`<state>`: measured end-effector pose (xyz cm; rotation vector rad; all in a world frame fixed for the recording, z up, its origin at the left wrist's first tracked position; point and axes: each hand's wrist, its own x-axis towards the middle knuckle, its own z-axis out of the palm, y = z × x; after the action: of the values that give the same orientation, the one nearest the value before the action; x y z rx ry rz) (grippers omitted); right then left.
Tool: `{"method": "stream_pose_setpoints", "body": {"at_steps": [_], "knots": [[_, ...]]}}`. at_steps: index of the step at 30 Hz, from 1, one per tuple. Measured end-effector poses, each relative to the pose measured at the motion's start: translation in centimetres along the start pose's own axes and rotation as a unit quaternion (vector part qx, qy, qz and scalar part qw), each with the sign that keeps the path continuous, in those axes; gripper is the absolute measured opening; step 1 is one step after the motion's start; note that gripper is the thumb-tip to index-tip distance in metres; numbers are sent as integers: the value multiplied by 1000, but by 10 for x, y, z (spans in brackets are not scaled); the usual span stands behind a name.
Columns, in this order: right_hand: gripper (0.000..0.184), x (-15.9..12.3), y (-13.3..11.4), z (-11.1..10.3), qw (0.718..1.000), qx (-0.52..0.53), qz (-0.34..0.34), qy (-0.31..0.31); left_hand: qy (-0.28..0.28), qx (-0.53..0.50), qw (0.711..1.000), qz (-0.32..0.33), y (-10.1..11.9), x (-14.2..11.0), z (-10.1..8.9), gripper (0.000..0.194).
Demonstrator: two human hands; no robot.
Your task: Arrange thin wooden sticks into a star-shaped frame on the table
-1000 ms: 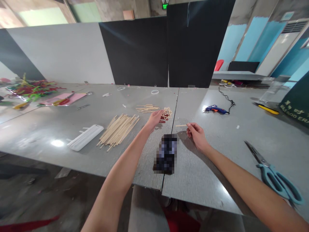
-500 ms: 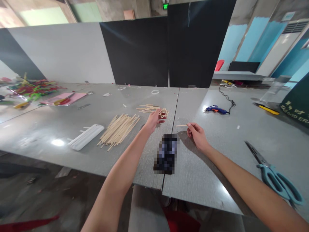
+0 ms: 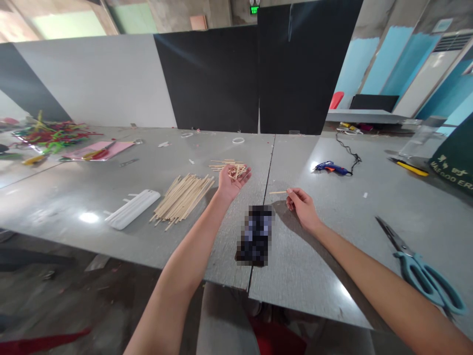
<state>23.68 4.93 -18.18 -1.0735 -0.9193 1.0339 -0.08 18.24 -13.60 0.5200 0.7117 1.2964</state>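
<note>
My left hand (image 3: pixel 229 181) is turned palm up above the grey table (image 3: pixel 111 197), cradling a small structure of glued wooden sticks (image 3: pixel 237 171) in its curled fingers. My right hand (image 3: pixel 301 204) rests on the table and pinches one short wooden stick (image 3: pixel 278 192) that points left. A big pile of long wooden sticks (image 3: pixel 183 197) lies left of my left hand. A smaller heap of short sticks (image 3: pixel 223 164) lies just beyond it. A blurred dark phone (image 3: pixel 255 235) sits between my forearms near the table's front edge.
A blue glue gun (image 3: pixel 331 168) with a black cord lies at the right back. Teal-handled scissors (image 3: pixel 421 271) lie at the near right. A white plastic piece (image 3: pixel 131 209) lies at the left. Coloured pipe cleaners (image 3: pixel 48 134) and a pink sheet (image 3: pixel 98 150) are far left.
My left hand has drawn the stick structure back to the left and turned palm up with it. My right hand and its stick have stayed put.
</note>
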Motion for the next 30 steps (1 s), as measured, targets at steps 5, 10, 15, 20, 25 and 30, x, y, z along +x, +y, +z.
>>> {"method": "stream_pose_setpoints", "body": {"at_steps": [5, 10, 15, 20, 25, 30], "knots": [[56, 0, 0, 0, 1000, -5, -1, 0, -1, 5, 1000, 25, 0, 4, -1, 26], [55, 0, -1, 0, 1000, -7, -1, -1, -7, 3, 999, 33, 1, 8, -5, 18], [56, -1, -2, 1, 1000, 0, 4, 2, 27, 6, 999, 38, 5, 7, -6, 9], [56, -1, -2, 1, 1000, 0, 1, 2, 42, 15, 999, 29, 8, 3, -6, 10], [58, 0, -1, 1, 1000, -2, 4, 6, 12, -30, 999, 10, 11, -3, -7, 11], [58, 0, 0, 0, 1000, -6, 0, -2, 11, -94, 995, -4, 14, -9, -5, 12]]}}
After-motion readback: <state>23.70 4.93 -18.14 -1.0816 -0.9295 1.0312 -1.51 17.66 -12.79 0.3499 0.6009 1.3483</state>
